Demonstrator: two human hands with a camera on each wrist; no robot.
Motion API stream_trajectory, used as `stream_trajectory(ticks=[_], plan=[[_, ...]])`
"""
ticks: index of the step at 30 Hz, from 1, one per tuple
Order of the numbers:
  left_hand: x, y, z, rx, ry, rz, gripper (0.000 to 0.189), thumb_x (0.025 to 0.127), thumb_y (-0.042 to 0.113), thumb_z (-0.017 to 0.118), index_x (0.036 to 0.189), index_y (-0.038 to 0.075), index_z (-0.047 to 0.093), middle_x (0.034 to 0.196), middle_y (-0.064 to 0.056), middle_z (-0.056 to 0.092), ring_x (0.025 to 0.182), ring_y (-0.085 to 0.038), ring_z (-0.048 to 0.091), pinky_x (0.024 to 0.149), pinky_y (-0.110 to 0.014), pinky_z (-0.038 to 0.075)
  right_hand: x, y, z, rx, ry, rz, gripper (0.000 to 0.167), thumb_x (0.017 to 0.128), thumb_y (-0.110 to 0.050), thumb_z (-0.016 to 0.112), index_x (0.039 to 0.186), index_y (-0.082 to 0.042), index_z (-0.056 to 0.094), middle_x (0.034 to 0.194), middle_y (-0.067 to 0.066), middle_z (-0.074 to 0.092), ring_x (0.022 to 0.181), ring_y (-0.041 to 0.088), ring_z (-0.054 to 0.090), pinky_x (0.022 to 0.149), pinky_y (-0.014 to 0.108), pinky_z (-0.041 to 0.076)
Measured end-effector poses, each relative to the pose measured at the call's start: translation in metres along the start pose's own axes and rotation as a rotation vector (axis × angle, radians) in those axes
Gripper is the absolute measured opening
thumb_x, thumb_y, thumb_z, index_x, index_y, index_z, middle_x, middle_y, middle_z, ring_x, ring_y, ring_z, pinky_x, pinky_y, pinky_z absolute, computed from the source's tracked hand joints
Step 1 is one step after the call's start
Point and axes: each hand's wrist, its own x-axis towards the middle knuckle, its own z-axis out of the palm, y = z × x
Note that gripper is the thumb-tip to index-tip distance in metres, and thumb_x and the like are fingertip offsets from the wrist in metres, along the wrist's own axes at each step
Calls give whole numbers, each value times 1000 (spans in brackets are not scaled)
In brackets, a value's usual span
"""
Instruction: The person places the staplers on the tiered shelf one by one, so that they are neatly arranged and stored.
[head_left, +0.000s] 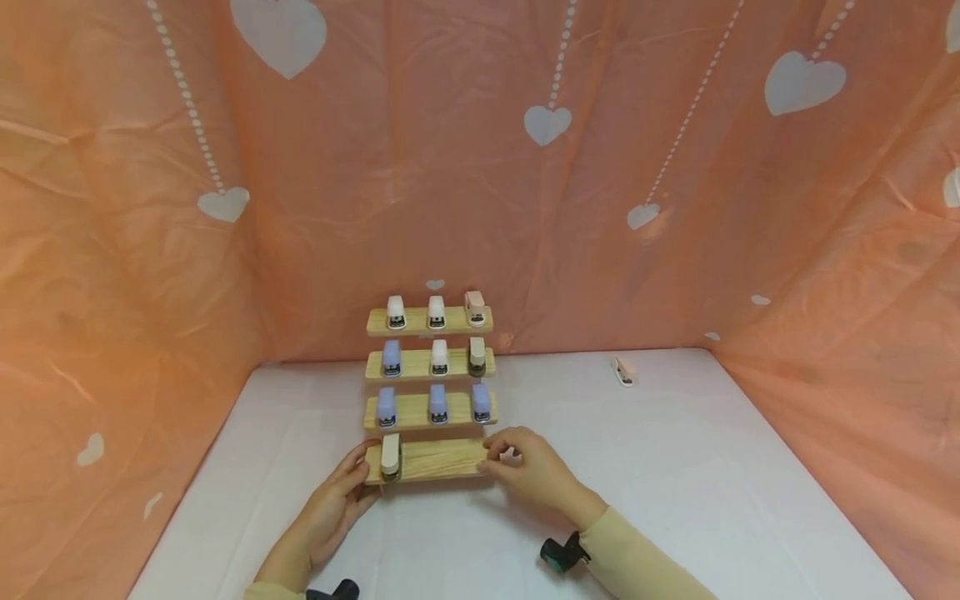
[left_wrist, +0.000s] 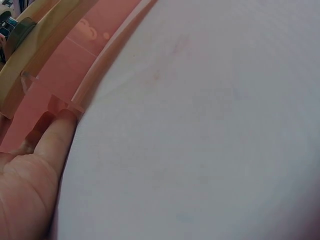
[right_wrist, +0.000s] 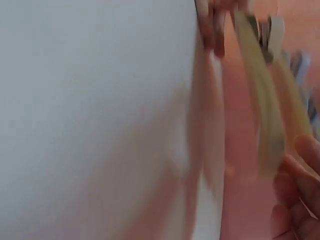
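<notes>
A tiered display stand has several pale wooden shelf boards, with mini staplers on them and a clear plastic support (left_wrist: 37,95) beneath. My left hand (head_left: 333,504) holds the left end of the lowest shelf board (head_left: 442,458); in the left wrist view a finger reaches the clear support. At the opposite end, my right hand (head_left: 536,471) pinches the board's corner between thumb and index finger (right_wrist: 307,150). One beige mini stapler (head_left: 390,457) stands near the left end of this board.
Higher boards carry lavender staplers (head_left: 438,403), white staplers (head_left: 439,357), a grey-beige one (head_left: 477,356) and a pink one (head_left: 475,308). Another pink stapler (head_left: 624,372) lies on the white tabletop (head_left: 675,467) at the back right. An orange curtain (head_left: 420,167) with hearts surrounds the table.
</notes>
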Motion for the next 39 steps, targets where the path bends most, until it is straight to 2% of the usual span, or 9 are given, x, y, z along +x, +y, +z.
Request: stream_trajectory(ticks=[6, 8, 13, 18, 21, 27, 32, 36, 39], plan=[[0, 2, 0, -4, -11, -1, 57, 105, 20, 37, 154, 8, 12, 159, -21, 4, 144, -36, 6, 114, -51, 16, -7, 37, -32, -56, 116, 132, 41, 87, -51, 66, 110, -17, 65, 96, -10, 63, 86, 11, 57, 75, 34, 49], [0, 2, 1, -5, -13, -3, 57, 105, 20, 37, 154, 8, 13, 159, -21, 4, 144, -35, 6, 114, -51, 16, -8, 50, -41, -60, 157, 175, 48, 86, -52, 67, 116, -15, 62, 99, -7, 63, 86, 11, 57, 76, 34, 49], [0, 2, 2, -6, -9, -7, 55, 105, 20, 37, 154, 10, 14, 159, -20, 3, 145, -35, 4, 114, -52, 15, -10, 78, -60, -16, 239, 276, 62, 87, -50, 67, 131, -10, 51, 118, 6, 62, 99, 19, 58, 85, 40, 50], [0, 2, 3, -18, -3, -5, 54, 105, 19, 36, 154, 10, 15, 159, -20, 4, 145, -35, 5, 115, -52, 14, -10, 93, -78, 55, 297, 377, 74, 88, -52, 65, 141, -7, 39, 135, 12, 51, 120, 28, 48, 97, 48, 44], [0, 1, 3, -17, 2, -4, 54, 105, 19, 36, 154, 10, 16, 159, -19, 6, 144, -35, 7, 114, -52, 15, -8, 99, -87, 80, 337, 402, 80, 88, -53, 64, 143, -4, 34, 142, 17, 42, 128, 33, 39, 102, 51, 39], [-1, 0, 2, -17, 3, -2, 54, 105, 19, 37, 154, 9, 15, 159, -20, 6, 144, -35, 7, 114, -52, 15, 1, 112, -106, 66, 435, 436, 87, 88, -53, 63, 147, -1, 27, 147, 22, 30, 131, 38, 29, 104, 54, 32], [-2, -1, 2, -27, 0, -6, 55, 105, 19, 37, 154, 9, 14, 159, -20, 6, 144, -35, 7, 114, -52, 15, 11, 124, -130, 59, 441, 489, 94, 89, -59, 58, 152, -4, 17, 150, 28, 21, 135, 44, 23, 108, 59, 27], [-1, 0, 2, -22, 5, -1, 55, 104, 19, 37, 154, 8, 15, 159, -20, 5, 145, -36, 6, 114, -52, 15, 18, 133, -147, 118, 405, 582, 98, 89, -64, 53, 155, -7, 8, 155, 28, 8, 141, 45, 15, 112, 59, 21], [-1, 0, 2, -22, 10, -1, 55, 104, 20, 38, 154, 9, 16, 159, -20, 6, 145, -36, 6, 114, -52, 14, 21, 139, -154, 178, 386, 647, 99, 89, -66, 49, 155, -7, 5, 157, 27, 5, 143, 43, 11, 114, 56, 17]])
